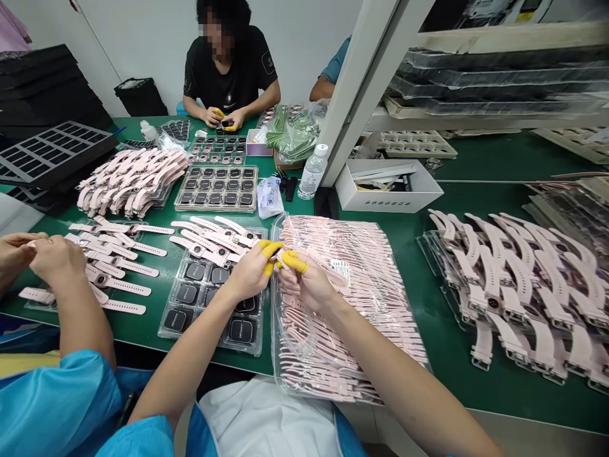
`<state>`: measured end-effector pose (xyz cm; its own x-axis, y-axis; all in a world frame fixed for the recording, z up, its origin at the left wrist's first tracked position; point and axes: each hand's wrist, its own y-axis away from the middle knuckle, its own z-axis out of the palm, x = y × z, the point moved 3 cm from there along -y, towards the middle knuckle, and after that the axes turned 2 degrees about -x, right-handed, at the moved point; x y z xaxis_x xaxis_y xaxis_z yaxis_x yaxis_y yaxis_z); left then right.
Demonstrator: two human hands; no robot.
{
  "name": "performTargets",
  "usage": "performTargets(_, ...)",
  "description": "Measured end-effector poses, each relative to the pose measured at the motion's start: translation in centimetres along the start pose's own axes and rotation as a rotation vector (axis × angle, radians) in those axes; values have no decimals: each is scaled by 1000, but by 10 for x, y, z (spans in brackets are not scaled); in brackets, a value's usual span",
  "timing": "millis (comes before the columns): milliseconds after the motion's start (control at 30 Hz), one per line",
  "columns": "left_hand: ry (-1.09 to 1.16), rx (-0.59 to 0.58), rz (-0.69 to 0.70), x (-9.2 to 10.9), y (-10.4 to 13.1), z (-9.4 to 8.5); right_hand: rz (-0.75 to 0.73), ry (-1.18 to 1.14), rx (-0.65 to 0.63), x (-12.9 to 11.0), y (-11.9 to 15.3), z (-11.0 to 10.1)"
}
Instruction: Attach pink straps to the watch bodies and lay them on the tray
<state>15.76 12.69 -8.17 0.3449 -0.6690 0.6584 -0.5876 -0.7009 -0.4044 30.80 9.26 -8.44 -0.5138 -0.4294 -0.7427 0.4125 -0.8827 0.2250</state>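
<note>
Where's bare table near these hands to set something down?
Bare green tabletop lies between the strap bag and the right-side watch stack; a narrower strip separates the front-left watches from the case tray. Crowded: beneath the left hand and right hand, over tray and bag.

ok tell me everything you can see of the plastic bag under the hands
The bag looks like thin, clear, shiny plastic, wrinkled along its left side and tightly packed with rows of pink straps. A white label with print too small to read shows on its upper middle. It lies flat on the green table, just right of a tray of dark squares. The right hand and forearm are above it; whether they touch it, I can't tell.
</note>
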Motion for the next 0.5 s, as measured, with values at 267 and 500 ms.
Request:
performTargets(267, -13, -110, -53, 5, -1, -8, 81, -17, 21, 5, -3, -8)
performTargets(500, -140, -197, -47, 0, 2, -9, 88, 89, 7, 7, -3, -7)
